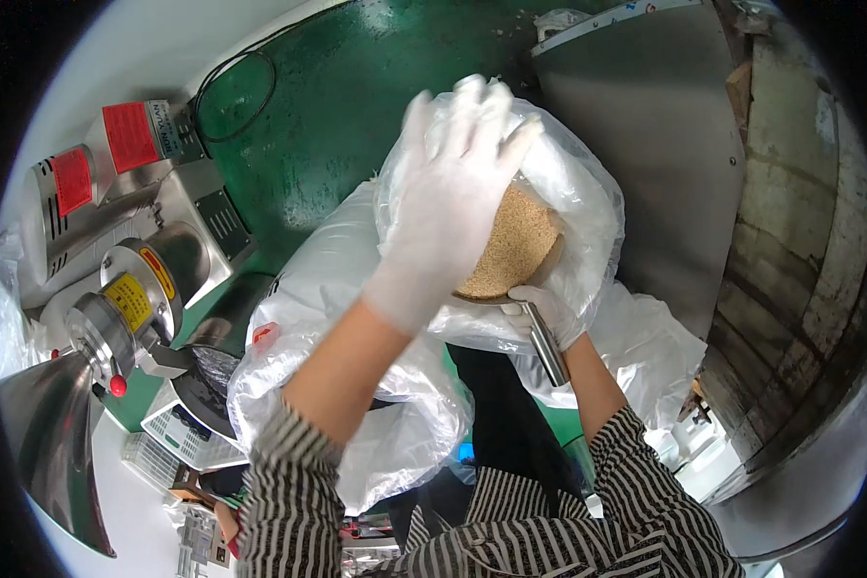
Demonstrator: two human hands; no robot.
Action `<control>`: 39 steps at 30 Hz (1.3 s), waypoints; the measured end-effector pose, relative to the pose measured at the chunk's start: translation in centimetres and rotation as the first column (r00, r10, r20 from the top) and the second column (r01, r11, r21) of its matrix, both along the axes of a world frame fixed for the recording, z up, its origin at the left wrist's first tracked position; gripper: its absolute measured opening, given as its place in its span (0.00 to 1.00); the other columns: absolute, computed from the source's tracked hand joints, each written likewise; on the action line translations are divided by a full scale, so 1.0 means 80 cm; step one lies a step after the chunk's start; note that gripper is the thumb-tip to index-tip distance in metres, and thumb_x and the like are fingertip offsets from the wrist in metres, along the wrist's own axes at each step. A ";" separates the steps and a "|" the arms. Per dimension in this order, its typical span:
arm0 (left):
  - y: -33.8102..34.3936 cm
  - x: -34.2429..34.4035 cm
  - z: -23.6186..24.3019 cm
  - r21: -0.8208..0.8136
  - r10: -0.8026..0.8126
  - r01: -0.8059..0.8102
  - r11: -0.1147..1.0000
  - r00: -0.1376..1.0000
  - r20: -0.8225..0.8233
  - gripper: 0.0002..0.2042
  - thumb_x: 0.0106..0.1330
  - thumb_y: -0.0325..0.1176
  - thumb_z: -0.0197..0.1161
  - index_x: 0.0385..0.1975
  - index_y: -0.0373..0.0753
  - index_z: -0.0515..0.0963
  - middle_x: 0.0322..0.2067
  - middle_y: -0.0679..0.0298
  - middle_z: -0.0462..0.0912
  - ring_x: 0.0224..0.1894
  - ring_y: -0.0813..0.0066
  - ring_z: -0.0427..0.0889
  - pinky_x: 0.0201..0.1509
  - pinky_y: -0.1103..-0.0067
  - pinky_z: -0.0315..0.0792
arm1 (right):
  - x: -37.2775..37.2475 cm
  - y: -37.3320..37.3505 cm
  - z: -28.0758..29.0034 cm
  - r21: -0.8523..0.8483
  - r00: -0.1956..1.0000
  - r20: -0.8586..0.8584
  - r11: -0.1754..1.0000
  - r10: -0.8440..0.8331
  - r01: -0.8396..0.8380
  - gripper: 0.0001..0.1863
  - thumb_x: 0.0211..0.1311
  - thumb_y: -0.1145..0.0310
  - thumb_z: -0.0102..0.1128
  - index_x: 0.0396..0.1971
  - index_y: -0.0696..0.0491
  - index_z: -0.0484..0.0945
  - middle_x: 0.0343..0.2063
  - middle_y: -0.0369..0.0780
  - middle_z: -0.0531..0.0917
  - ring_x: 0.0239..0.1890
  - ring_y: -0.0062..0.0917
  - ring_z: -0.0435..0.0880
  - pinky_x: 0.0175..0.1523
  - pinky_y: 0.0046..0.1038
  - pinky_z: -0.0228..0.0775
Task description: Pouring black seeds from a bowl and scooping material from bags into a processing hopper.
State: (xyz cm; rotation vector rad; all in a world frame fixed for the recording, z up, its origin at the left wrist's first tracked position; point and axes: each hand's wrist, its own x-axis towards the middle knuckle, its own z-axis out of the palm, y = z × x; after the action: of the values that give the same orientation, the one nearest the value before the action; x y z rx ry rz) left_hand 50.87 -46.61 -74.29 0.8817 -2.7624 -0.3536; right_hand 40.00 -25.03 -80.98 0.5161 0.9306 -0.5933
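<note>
My left hand (453,193), in a white glove, hovers over the mouth of a clear plastic bag (592,202), its fingers spread and holding nothing I can see. Tan granules (511,241) show inside the bag, partly covered by that hand. My right hand (557,316), also gloved, grips a metal scoop by its base at the near side of the bag's mouth. The scoop's shiny tubular handle (547,349) points toward me. Its bowl merges with the granules, so its full shape cannot be made out.
Left stands a steel machine (135,289) with a funnel (58,443). More filled plastic bags (308,260) crowd the near left. A grey metal panel (645,144) rises at the right beside a block wall (790,212). White crates (178,424) and a black cable (236,96) lie on the left.
</note>
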 end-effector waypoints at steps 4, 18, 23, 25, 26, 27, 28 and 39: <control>-0.052 -0.065 -0.037 -0.108 -0.252 0.264 0.958 0.961 0.117 0.13 0.49 0.27 0.51 0.35 0.40 0.76 0.36 0.63 0.74 0.48 0.68 0.67 0.59 0.59 0.48 | 0.004 0.005 0.002 -0.040 0.997 -0.078 0.999 0.016 -0.019 0.14 0.55 0.63 0.44 0.14 0.52 0.62 0.08 0.29 0.58 0.07 0.13 0.54 0.11 0.15 0.45; 0.020 0.058 0.029 0.278 0.217 -0.177 0.944 0.969 -0.121 0.29 0.47 0.35 0.63 0.51 0.42 0.62 0.50 0.52 0.62 0.53 0.57 0.61 0.57 0.63 0.50 | 0.003 0.026 0.037 -0.021 0.969 -0.238 0.997 0.066 -0.074 0.09 0.55 0.68 0.44 0.19 0.55 0.64 0.13 0.34 0.65 0.09 0.15 0.59 0.12 0.17 0.50; 0.078 0.106 0.024 0.340 0.372 -0.327 0.882 0.925 -0.075 0.29 0.49 0.38 0.62 0.50 0.35 0.61 0.50 0.49 0.61 0.53 0.53 0.60 0.56 0.61 0.51 | 0.003 0.039 0.040 -0.059 0.969 -0.246 0.998 0.019 -0.034 0.07 0.54 0.70 0.46 0.19 0.56 0.65 0.12 0.34 0.65 0.08 0.15 0.58 0.12 0.18 0.49; 0.101 0.117 -0.001 0.427 0.465 -0.425 0.798 0.885 0.010 0.28 0.49 0.38 0.61 0.50 0.35 0.61 0.50 0.48 0.62 0.52 0.52 0.62 0.55 0.61 0.51 | 0.009 0.035 0.051 -0.001 0.931 -0.362 0.998 0.056 -0.060 0.08 0.54 0.70 0.47 0.19 0.56 0.65 0.12 0.34 0.65 0.09 0.15 0.58 0.12 0.18 0.47; 0.114 0.125 -0.011 0.486 0.551 -0.530 0.695 0.826 0.113 0.28 0.50 0.38 0.61 0.50 0.36 0.61 0.49 0.47 0.63 0.50 0.52 0.64 0.55 0.61 0.52 | 0.015 0.038 0.056 -0.001 0.933 -0.352 0.997 0.070 -0.076 0.08 0.54 0.70 0.47 0.19 0.56 0.65 0.12 0.34 0.65 0.09 0.15 0.58 0.12 0.18 0.47; 0.127 0.129 -0.037 0.580 0.615 -0.478 0.660 0.787 -0.050 0.25 0.53 0.36 0.58 0.50 0.33 0.62 0.44 0.47 0.68 0.44 0.53 0.70 0.51 0.65 0.59 | 0.015 0.044 0.054 -0.016 0.938 -0.344 0.998 0.046 -0.055 0.08 0.54 0.70 0.47 0.20 0.57 0.65 0.13 0.35 0.65 0.09 0.15 0.58 0.12 0.18 0.46; 0.116 0.124 -0.038 0.578 0.623 -0.482 0.659 0.780 -0.059 0.25 0.53 0.36 0.58 0.50 0.33 0.62 0.44 0.47 0.68 0.44 0.53 0.70 0.51 0.65 0.59 | 0.012 0.044 0.052 -0.037 0.939 -0.344 0.999 0.012 -0.026 0.08 0.54 0.69 0.48 0.21 0.57 0.66 0.13 0.35 0.65 0.09 0.15 0.58 0.12 0.18 0.46; 0.173 0.178 -0.007 0.698 0.667 -0.366 0.615 0.713 -0.214 0.20 0.58 0.25 0.50 0.51 0.31 0.60 0.44 0.51 0.69 0.48 0.63 0.69 0.52 0.75 0.63 | 0.006 0.086 0.079 0.041 0.795 -0.590 0.988 0.143 -0.147 0.11 0.48 0.60 0.58 0.29 0.49 0.74 0.16 0.29 0.71 0.14 0.13 0.65 0.18 0.15 0.54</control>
State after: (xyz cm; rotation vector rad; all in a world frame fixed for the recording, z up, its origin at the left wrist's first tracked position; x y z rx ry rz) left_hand 65.14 -32.80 -74.83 1.4873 -1.7976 -1.2071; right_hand 40.44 -18.13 -74.67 0.2418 1.5518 -0.6284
